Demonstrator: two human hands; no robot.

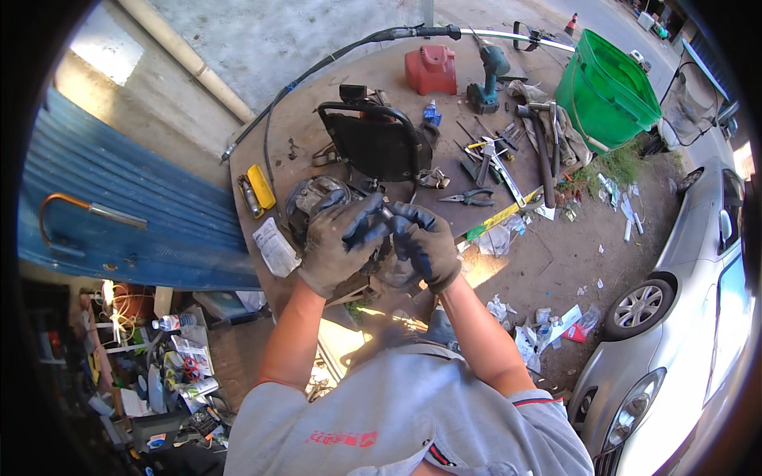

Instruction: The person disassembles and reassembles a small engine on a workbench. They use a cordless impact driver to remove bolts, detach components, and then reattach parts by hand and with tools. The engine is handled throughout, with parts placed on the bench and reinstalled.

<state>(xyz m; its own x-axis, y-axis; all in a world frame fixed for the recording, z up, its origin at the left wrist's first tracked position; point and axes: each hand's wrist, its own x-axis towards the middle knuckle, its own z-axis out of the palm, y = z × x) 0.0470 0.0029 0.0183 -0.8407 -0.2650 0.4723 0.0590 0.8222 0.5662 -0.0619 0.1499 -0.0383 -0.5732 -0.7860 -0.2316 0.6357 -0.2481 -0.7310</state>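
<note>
Both my hands, in grey work gloves with dark blue palms, meet over the near edge of the worktable. My left hand [340, 244] is closed, fingertips pinched toward the right. My right hand [429, 244] is closed too, its fingers curled in. Between the fingertips shows a small metal piece [386, 213], its kind too small to make out. Partly hidden behind my left hand is a round greasy metal machine part [305, 198]. Just beyond the hands stands a machine with a black tubular frame and back plate [377, 151].
On the worktable [274, 155] lie pliers [468, 197], a caliper [506, 176], a hammer [543, 143], a cordless drill [489, 75], a red cover [431, 69] and a yellow case [257, 190]. A green bucket [591, 95] stands far right; a silver car [683, 317] is parked at right.
</note>
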